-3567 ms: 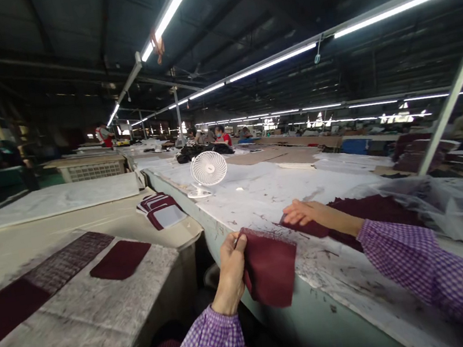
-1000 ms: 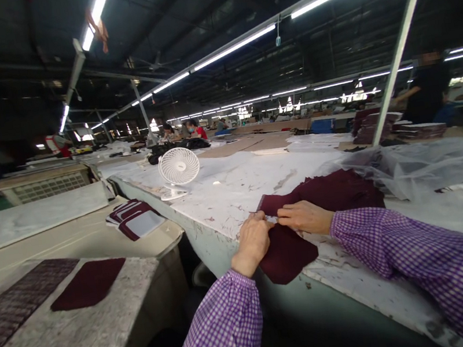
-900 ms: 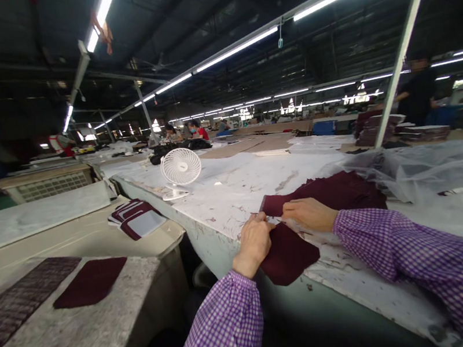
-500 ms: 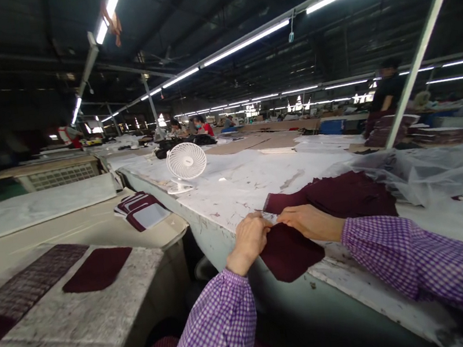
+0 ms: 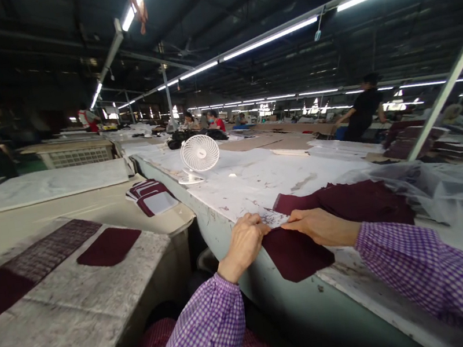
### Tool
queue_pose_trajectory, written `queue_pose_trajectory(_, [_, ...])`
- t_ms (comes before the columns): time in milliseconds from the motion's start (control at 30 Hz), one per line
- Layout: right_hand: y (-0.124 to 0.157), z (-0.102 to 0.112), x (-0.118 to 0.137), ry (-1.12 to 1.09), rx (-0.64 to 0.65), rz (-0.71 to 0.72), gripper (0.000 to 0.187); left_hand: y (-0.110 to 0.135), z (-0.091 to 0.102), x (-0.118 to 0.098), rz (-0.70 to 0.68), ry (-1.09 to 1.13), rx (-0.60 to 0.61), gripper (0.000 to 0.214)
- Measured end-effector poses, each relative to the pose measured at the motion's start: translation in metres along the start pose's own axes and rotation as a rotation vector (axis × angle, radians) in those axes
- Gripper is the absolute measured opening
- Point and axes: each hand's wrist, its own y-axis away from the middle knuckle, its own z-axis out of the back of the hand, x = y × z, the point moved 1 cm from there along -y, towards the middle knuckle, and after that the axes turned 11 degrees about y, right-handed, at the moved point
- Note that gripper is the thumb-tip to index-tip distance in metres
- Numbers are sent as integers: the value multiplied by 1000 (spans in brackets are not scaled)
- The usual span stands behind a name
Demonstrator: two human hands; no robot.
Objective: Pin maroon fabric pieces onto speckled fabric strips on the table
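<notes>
A maroon fabric piece (image 5: 297, 254) hangs over the near edge of the long white table. My left hand (image 5: 246, 238) pinches its upper left corner. At the upper edge, my right hand (image 5: 321, 225) has its thumb and fingers closed on the same cloth. Just behind my hands, a pile of maroon fabric pieces (image 5: 350, 201) lies on the table. To the left, a single maroon piece (image 5: 109, 247) rests flat on a stained pale board, near a long maroon strip (image 5: 51, 255).
A white clip fan (image 5: 200, 154) stands on the white table (image 5: 255, 184). Cut pieces with white backing (image 5: 154, 197) lie on the left table. Clear plastic sheeting (image 5: 440, 187) and a slanted pole (image 5: 450, 83) are at right. A person in dark clothes (image 5: 364, 108) stands beyond.
My hands have moved slightly apart along the cloth's upper edge, still gripping it. The view has shifted a little, and the person at the back right has changed posture.
</notes>
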Motion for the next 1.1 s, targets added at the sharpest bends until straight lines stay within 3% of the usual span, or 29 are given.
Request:
queue_pose_trajectory(200, [-16, 15, 8, 173, 123, 71, 50, 1, 4, -3, 22, 5, 29, 28])
queue_pose_trajectory(367, [-21, 18, 10, 210, 135, 75, 50, 4, 8, 13, 114, 329, -102, 22])
queue_pose_trajectory(533, [-22, 17, 9, 228, 123, 85, 49, 7, 11, 14, 195, 379, -175, 14])
queue_pose_trajectory(867, [-26, 22, 13, 278, 159, 123, 55, 17, 1, 15, 61, 313, -200, 20])
queue_pose_trajectory(1100, [-31, 19, 18, 353, 165, 139, 60, 21, 3, 25, 75, 496, -243, 19])
